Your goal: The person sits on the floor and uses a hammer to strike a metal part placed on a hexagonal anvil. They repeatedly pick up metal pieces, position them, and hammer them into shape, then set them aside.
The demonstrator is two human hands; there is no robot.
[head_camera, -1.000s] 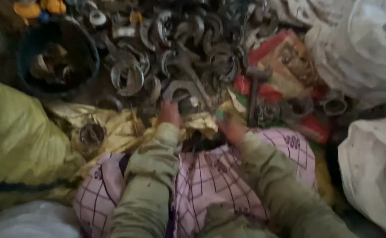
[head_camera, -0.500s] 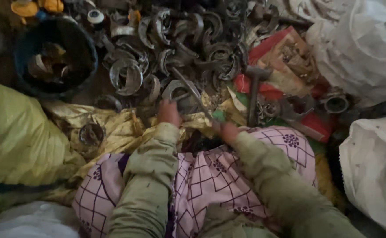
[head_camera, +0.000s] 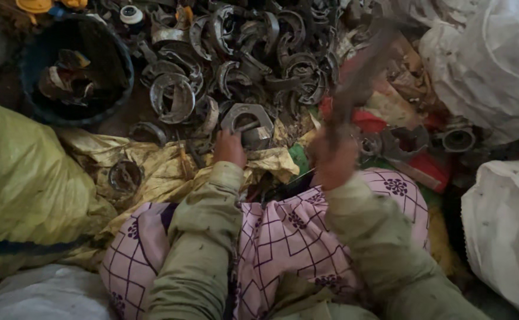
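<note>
A pink cloth with a purple grid and flower motifs (head_camera: 283,237) covers the lap, between olive-green sleeves (head_camera: 203,237). Dull grey curved metal parts (head_camera: 241,53) lie by a dark blue round tub (head_camera: 117,59), crinkled yellow plastic sheeting (head_camera: 147,160) and white woven sacks (head_camera: 496,71). The blurred long tool (head_camera: 360,77) looks brownish-grey.

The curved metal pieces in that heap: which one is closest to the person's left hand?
The grey half-ring piece right above the left hand, at the heap's near edge; the fingertips reach it, while the others lie farther back.

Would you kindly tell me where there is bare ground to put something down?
One dark bare strip lies between the dark bucket and the crumpled yellow sheet. Ahead of the left hand and right hand, curved metal parts crowd everything.
</note>
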